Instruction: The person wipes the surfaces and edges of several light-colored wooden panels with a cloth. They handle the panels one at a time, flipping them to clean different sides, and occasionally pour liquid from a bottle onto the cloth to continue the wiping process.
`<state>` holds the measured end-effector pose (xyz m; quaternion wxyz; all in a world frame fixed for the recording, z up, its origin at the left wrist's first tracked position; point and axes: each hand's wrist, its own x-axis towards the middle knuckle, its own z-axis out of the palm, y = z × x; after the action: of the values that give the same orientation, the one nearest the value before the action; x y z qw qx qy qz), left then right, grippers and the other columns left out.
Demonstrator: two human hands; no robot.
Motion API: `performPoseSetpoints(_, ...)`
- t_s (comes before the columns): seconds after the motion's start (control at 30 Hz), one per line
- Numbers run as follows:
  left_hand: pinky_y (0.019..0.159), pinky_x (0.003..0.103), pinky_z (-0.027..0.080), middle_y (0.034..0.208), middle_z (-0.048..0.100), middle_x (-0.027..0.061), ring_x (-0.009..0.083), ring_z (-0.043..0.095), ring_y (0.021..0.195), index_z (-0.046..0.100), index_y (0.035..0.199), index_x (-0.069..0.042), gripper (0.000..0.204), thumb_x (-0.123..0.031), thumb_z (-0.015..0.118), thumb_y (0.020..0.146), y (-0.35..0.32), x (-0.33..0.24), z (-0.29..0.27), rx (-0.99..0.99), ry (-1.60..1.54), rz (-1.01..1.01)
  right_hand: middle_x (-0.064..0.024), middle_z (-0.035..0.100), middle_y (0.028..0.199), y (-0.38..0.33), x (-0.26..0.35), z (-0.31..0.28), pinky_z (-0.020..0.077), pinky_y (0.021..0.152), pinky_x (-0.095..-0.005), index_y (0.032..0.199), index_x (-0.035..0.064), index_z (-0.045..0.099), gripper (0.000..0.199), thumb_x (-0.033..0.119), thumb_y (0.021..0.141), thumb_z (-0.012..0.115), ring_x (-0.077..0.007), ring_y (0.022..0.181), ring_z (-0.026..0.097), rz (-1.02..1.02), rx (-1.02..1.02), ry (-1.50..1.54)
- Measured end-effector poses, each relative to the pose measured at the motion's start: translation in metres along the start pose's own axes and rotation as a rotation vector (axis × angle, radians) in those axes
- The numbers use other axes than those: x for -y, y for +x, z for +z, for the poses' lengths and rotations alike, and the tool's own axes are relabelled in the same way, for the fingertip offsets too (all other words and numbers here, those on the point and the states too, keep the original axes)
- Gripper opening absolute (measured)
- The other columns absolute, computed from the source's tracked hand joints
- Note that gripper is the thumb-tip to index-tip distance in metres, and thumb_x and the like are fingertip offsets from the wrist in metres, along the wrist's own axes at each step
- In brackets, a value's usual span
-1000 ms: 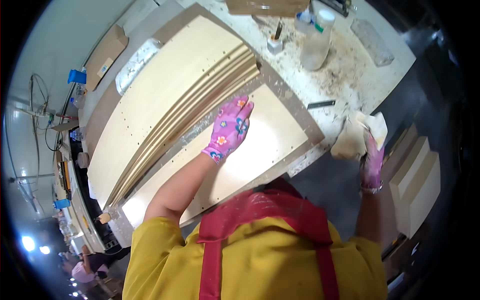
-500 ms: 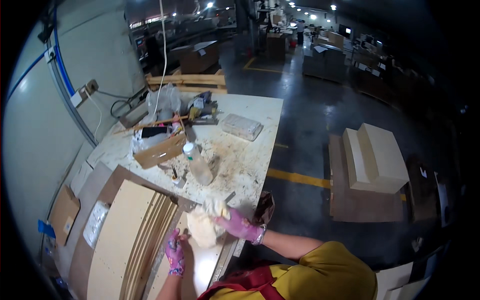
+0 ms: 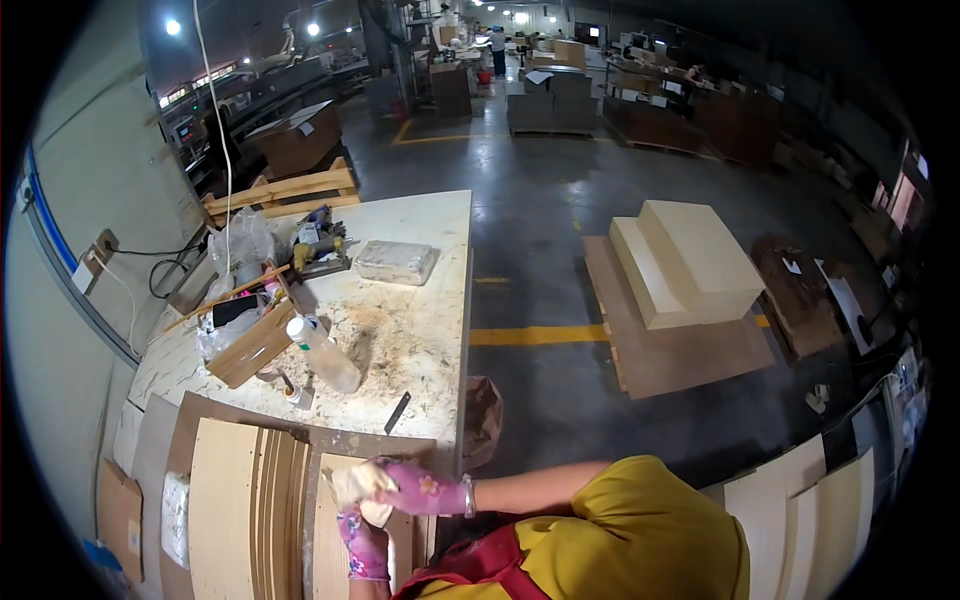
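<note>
Right hand (image 3: 415,490) grips a pale cloth (image 3: 355,483); left hand (image 3: 362,540) clutches it beneath.

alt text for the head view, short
A person's two hands in pink flowered gloves, right hand and left hand, work a pale cloth over a light wooden panel on a dusty workbench. A plastic bottle lies further up the bench.

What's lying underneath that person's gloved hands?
A pale wooden panel on brown cardboard lies beneath the left hand and right hand. The right holds a whitish cloth; the panel beneath them is hidden.
</note>
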<state>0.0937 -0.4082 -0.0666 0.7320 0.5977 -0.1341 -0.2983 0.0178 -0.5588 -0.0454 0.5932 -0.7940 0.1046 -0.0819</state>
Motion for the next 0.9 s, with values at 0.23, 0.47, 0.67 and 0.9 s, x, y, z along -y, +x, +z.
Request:
performPoseSetpoints(0.23,0.051,0.021,0.036,0.073,0.042,-0.0036,0.0049,0.039,0.060,0.045,0.073,-0.011,0.026,-0.020,0.041,0.097,0.016,-0.036,0.004,0.014,0.165,0.355,-0.0068,0.062,0.110,-0.008,-0.015,-0.024,0.0410,0.093,-0.0264,0.122,-0.0030,0.053,0.047,0.023,0.085,0.065,-0.0119,0.101,0.055,0.309,-0.116,0.572)
performPoseSetpoints(0.47,0.063,0.024,0.044,0.122,0.054,0.0066,0.0109,0.054,0.071,0.037,0.140,-0.009,0.054,-0.005,0.056,0.089,-0.013,-0.095,0.018,0.286,0.416,0.053,-0.0102,0.019,0.152,-0.010,-0.009,-0.056,0.0281,0.109,-0.0361,0.148,0.0084,0.006,0.085,0.028,0.088,0.063,-0.0211,0.139,0.020,-0.062,0.248,0.657)
performPoseSetpoints(0.67,0.085,0.034,0.046,0.114,0.060,0.0198,0.0292,0.061,0.099,0.049,0.128,-0.005,0.046,-0.024,0.061,0.088,-0.003,-0.103,0.005,0.175,0.821,0.167,-0.0012,0.056,0.120,-0.021,-0.034,-0.004,0.0456,0.093,-0.0287,0.134,0.0062,0.041,0.060,0.020,0.083,0.069,-0.0144,0.108,0.056,0.429,0.466,1.093)
performPoseSetpoints(0.9,0.066,0.023,0.047,0.096,0.062,0.0017,0.0091,0.058,0.080,0.060,0.112,-0.005,0.021,-0.013,0.058,0.092,-0.013,-0.086,-0.017,-0.002,0.303,-0.111,-0.0135,0.056,0.121,-0.001,0.016,-0.011,0.0534,0.084,-0.0350,0.133,0.0021,0.039,0.052,0.017,0.088,0.061,-0.0225,0.102,0.062,0.408,0.427,1.222)
